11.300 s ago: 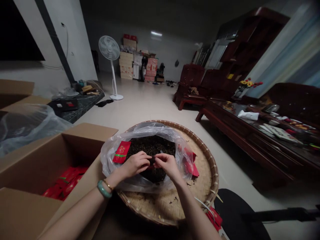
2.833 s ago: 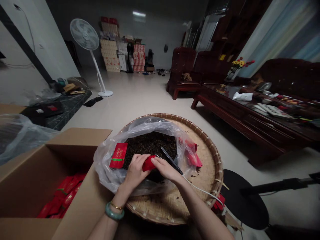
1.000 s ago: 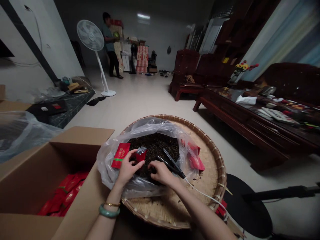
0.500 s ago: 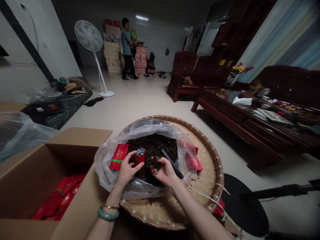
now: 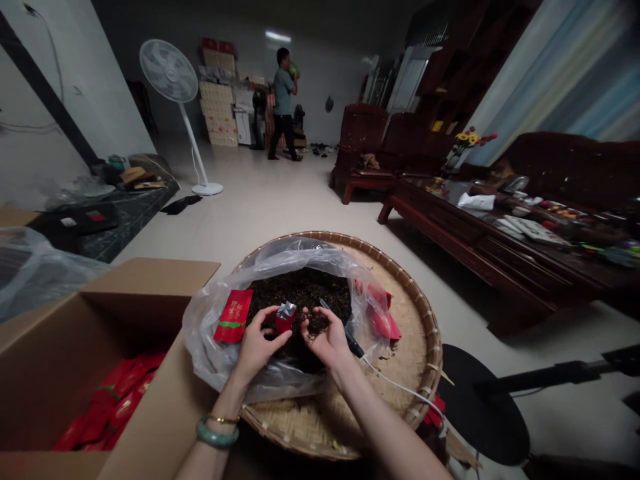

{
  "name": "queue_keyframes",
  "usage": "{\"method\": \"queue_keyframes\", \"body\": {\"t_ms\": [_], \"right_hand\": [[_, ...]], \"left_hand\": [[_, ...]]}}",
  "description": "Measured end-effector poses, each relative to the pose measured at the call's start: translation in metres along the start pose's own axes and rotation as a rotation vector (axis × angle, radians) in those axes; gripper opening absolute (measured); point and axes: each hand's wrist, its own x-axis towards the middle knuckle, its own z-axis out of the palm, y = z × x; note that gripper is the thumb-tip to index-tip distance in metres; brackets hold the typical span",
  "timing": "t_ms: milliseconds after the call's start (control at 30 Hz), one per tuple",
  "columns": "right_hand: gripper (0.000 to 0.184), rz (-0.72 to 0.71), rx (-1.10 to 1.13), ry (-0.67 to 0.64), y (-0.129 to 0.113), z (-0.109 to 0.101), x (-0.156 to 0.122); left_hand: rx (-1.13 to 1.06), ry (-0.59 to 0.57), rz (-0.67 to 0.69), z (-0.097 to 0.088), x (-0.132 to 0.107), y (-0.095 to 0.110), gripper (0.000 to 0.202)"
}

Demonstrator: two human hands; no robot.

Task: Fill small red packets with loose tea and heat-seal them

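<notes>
My left hand (image 5: 256,347) pinches a small red packet (image 5: 285,323) upright, its silver-lined mouth facing up. Close beside it on the right, my right hand (image 5: 327,341) is cupped palm up, its curled fingers around a pinch of dried tea leaves (image 5: 317,325). Both hands are above a heap of dark dried tea leaves (image 5: 300,287) inside a clear plastic bag (image 5: 210,363). On the bag's left side lies a flat red packet (image 5: 234,316) with a green band. A dark corded handheld tool (image 5: 354,344) with a flat metal end lies partly behind my right hand.
The bag sits in a round woven bamboo tray (image 5: 420,300), with red packets (image 5: 383,313) at its right. An open cardboard box (image 5: 150,273) holds several red packets (image 5: 117,400). A black round stand base (image 5: 485,407) is at right. Farther off, a person (image 5: 284,100) carries something green near a fan (image 5: 193,140).
My right hand, with its leaves, has come nearer the small packet. The packet has tilted slightly, showing more of its silver mouth. The person in the background has walked to the right.
</notes>
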Motion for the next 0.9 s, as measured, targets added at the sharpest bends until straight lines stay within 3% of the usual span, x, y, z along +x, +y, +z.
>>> {"method": "queue_keyframes", "body": {"t_ms": [167, 333, 500, 600, 733, 900], "right_hand": [[0.014, -0.029, 0.031, -0.008, -0.009, 0.005, -0.005], [0.019, -0.160, 0.014, -0.037, -0.021, 0.016, -0.013], [0.025, -0.272, -0.031, -0.044, -0.018, 0.025, -0.013], [0.023, -0.285, -0.066, -0.067, -0.013, 0.024, -0.009], [0.021, -0.267, -0.058, -0.071, -0.011, 0.025, -0.008], [0.019, -0.253, -0.062, -0.066, -0.016, 0.027, -0.011]], "left_hand": [[0.133, -0.018, 0.108, 0.005, 0.000, 0.005, 0.046], [0.238, -0.024, 0.175, 0.018, -0.001, 0.006, 0.046], [0.324, -0.032, 0.211, 0.030, -0.006, 0.000, 0.068], [0.423, -0.097, 0.325, 0.026, -0.008, 0.001, 0.077], [0.562, -0.197, 0.525, 0.012, -0.007, 0.010, 0.054], [0.695, -0.253, 0.638, -0.001, 0.003, 0.026, 0.031]]}}
